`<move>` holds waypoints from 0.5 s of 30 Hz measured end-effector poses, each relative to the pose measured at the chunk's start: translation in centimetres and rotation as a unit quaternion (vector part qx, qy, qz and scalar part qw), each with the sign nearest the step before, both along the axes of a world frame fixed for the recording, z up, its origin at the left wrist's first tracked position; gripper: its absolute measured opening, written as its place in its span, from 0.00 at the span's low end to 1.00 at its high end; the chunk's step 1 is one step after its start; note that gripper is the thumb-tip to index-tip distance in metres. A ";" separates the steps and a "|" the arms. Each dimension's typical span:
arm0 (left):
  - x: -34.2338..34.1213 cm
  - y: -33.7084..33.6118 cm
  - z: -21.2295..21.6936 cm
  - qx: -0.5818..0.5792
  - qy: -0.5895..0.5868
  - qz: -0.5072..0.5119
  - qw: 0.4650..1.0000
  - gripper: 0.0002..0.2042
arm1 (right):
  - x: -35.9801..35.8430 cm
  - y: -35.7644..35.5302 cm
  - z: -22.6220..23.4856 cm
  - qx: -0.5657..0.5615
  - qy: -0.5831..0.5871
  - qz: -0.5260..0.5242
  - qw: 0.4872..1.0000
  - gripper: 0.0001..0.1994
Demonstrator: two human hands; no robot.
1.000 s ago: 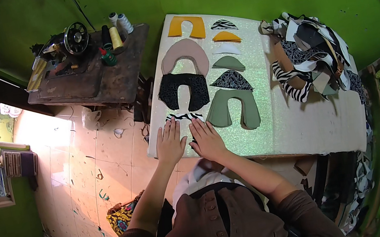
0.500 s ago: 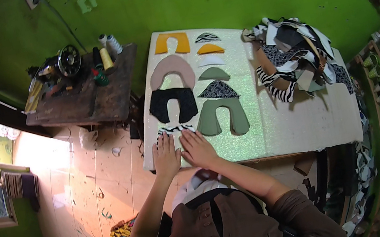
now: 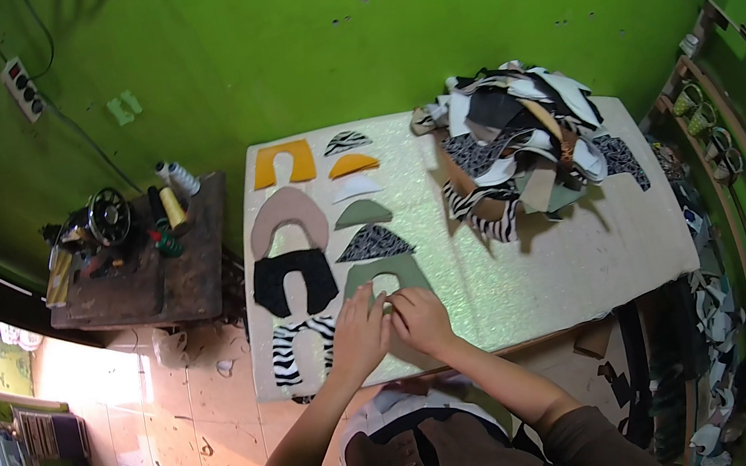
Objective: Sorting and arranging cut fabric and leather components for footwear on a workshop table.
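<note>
**Both hands down on the green cut piece**

Green walls all round, and below them a pale worktable [image 3: 538, 264] with cut shoe-upper pieces laid in two columns along its left side. Both hands meet at the near edge: the left hand [image 3: 358, 333] and the right hand [image 3: 423, 319] lie flat, side by side and touching, pressing on the olive-green horseshoe piece [image 3: 387, 273], fingers spread rather than clamped round anything. That piece sits at the bottom of the second column, just beside the zebra-striped piece [image 3: 298, 346]. Above it run a patterned triangle [image 3: 374, 243], a black horseshoe piece [image 3: 294, 280], a tan one [image 3: 287, 218] and a yellow one [image 3: 283, 163] at the far edge. It looks like smoothing and squaring the piece in line; the next move calls for a light lift without dragging neighbours. Toward the far right corner, a cardboard box [image 3: 478, 204] seems buried under a heap of mixed fabric offcuts [image 3: 520, 132], spilling over its sides.
</note>
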State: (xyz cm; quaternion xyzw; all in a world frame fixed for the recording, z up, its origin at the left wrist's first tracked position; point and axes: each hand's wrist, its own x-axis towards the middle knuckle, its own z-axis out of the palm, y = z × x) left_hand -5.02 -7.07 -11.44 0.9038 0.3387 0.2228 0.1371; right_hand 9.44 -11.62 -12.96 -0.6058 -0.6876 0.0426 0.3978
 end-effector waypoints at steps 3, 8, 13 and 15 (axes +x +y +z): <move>4.7 -0.2 0.9 0.010 0.011 -0.029 0.999 0.20 | 4.7 -0.6 1.4 0.020 -0.014 -0.050 0.998 0.10; 13.1 0.2 3.1 0.046 -0.046 -0.056 0.996 0.21 | 12.2 -1.4 3.9 0.047 -0.043 -0.106 0.992 0.11; 18.9 2.1 4.4 0.042 -0.079 -0.053 0.995 0.21 | 17.7 -1.2 6.8 0.081 -0.070 -0.122 0.987 0.12; 20.1 3.4 3.9 0.101 -0.042 -0.004 0.994 0.22 | 19.3 -0.8 7.3 0.092 -0.076 -0.117 0.986 0.12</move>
